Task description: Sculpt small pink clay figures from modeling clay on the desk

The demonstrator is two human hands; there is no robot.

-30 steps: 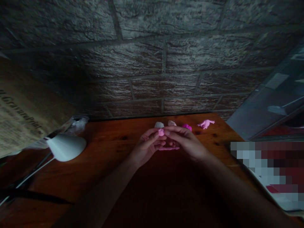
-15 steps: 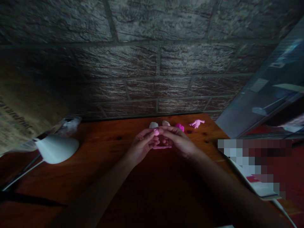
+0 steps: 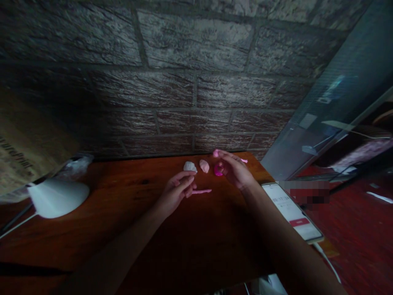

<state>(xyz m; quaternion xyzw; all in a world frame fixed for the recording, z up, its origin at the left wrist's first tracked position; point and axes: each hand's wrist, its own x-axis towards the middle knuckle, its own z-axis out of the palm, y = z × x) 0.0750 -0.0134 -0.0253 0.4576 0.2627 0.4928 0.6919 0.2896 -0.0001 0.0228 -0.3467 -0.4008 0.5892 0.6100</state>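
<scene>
My right hand [image 3: 235,169] is raised over the far part of the table, a small lump of pink clay [image 3: 216,153] pinched at its fingertips. Just below those fingers sits a bright magenta clay lump [image 3: 218,170], partly covered by them. My left hand [image 3: 178,190] has thumb and forefinger pressed together; whether anything is between them is too small to see. By its fingers lies a thin pink clay strip [image 3: 202,191]. Behind it are a white clay lump [image 3: 190,166] and a pale pink one [image 3: 204,166]. A pink shaped piece [image 3: 245,161] is mostly hidden behind my right hand.
A white lamp head [image 3: 58,198] and a brown paper bag [image 3: 33,147] stand on the left of the wooden table [image 3: 123,196]. On the right edge lies a phone [image 3: 291,213] with a cable. A brick wall [image 3: 172,90] closes off the back.
My hands were together around the pink lump; now they are apart. The right has carried the lump away to the right and up. The view has shifted a little to the right.
</scene>
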